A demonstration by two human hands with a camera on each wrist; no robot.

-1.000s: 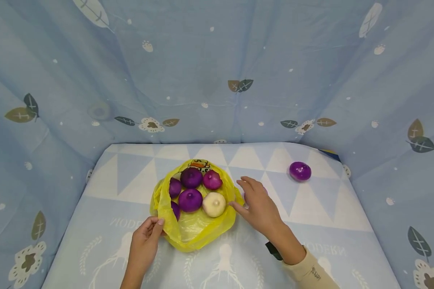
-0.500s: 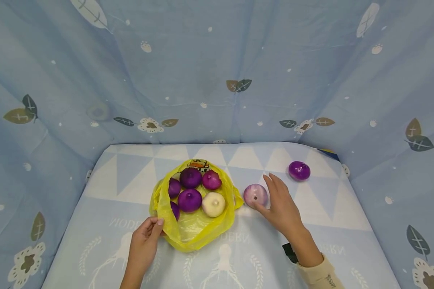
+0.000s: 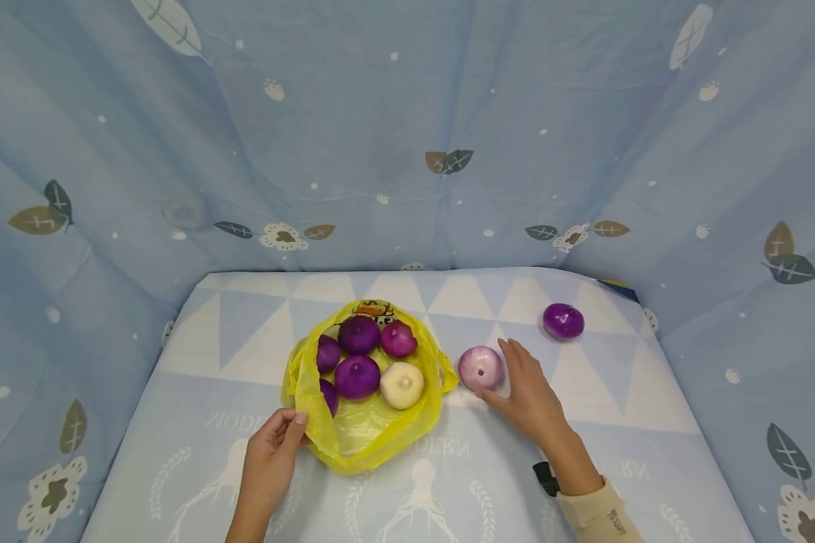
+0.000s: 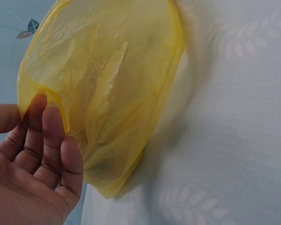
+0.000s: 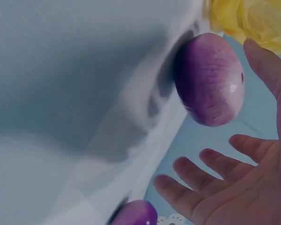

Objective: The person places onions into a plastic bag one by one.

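Observation:
A yellow plastic bag (image 3: 387,445) stands with its mouth open on the table. Inside it lie several purple onions (image 3: 357,376) and one white onion (image 3: 401,385). My left hand (image 3: 273,449) pinches the bag's near left rim between thumb and fingers; the left wrist view shows the thin film (image 4: 126,79) hanging from the fingertips. Just right of the bag sits a pale purple onion (image 3: 481,368). Around its right side my right hand (image 3: 530,396) spreads thumb and fingers; in the right wrist view a gap shows between the fingers and this onion (image 5: 210,79).
A darker purple onion (image 3: 563,321) lies farther back on the right. The table (image 3: 516,498) wears a pale patterned cloth. Blue printed curtains (image 3: 380,136) rise behind it and at both sides.
My right hand has drawn back rightward from the bag's rim to beside the pale purple onion, uncovering it. In the last half second it shifts only slightly. My left hand keeps its pinch on the bag.

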